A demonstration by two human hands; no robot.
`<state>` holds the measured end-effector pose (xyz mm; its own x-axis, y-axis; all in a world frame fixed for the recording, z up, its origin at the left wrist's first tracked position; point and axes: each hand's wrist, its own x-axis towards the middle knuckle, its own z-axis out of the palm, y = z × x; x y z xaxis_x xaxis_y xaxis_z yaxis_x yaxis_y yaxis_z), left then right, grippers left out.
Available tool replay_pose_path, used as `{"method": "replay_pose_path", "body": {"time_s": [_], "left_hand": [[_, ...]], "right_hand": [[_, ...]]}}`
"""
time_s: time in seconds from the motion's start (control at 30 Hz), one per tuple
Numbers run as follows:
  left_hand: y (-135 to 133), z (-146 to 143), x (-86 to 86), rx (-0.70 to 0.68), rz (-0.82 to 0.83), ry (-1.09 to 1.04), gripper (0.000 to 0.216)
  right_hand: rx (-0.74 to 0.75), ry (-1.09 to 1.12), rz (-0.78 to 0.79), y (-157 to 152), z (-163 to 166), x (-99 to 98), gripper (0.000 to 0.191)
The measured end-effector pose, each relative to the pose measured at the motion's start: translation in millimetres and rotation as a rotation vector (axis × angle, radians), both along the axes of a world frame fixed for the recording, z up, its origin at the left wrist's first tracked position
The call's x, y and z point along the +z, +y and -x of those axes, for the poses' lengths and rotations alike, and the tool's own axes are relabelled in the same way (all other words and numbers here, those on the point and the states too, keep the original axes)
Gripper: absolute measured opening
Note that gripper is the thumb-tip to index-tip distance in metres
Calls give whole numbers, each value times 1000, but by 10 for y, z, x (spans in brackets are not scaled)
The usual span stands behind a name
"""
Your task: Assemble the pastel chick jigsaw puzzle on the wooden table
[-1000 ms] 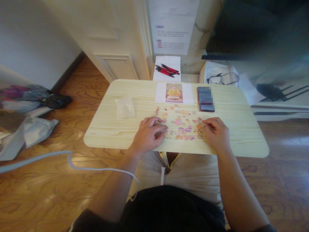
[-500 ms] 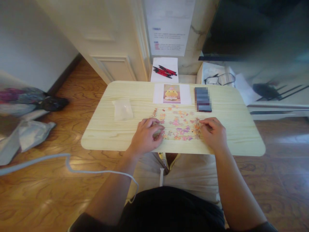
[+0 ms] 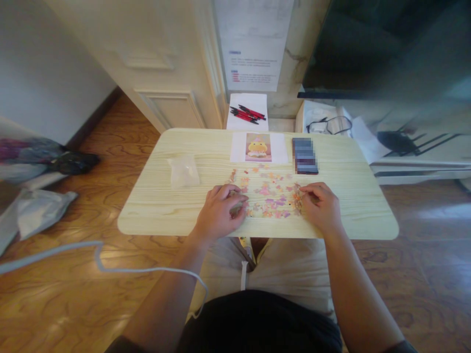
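Note:
Several small pink, purple and orange puzzle pieces (image 3: 270, 193) lie scattered on a pale wooden table (image 3: 158, 211). My left hand (image 3: 220, 211) rests at the left edge of the scatter with its fingers curled over the pieces; what is under them is hidden. At the right edge, my right hand (image 3: 321, 206) has its fingertips pinched together on pieces too small to name. Beyond the pieces lies a reference picture (image 3: 258, 147) of a yellow cartoon figure on white paper.
A dark phone (image 3: 305, 156) lies right of the picture. A clear plastic bag (image 3: 183, 171) sits on the table's left part. Pens on paper (image 3: 247, 113) and glasses (image 3: 330, 125) lie behind the table. A white cable (image 3: 110, 267) crosses the wooden floor at left.
Both hands stay at the sides of the scatter, with only small finger movements. The view has shifted slightly, so the table sits lower and further left in the frame.

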<state>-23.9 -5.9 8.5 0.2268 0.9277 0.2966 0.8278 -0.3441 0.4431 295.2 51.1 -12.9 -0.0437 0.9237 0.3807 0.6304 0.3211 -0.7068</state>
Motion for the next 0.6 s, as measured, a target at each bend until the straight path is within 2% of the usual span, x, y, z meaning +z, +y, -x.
{"method": "replay_pose_path", "body": {"time_s": [0.6], "left_hand": [[43,32,-56,-2,-9,43,16]], "right_hand": [[24,15,-3,9,3,8,17]]}}
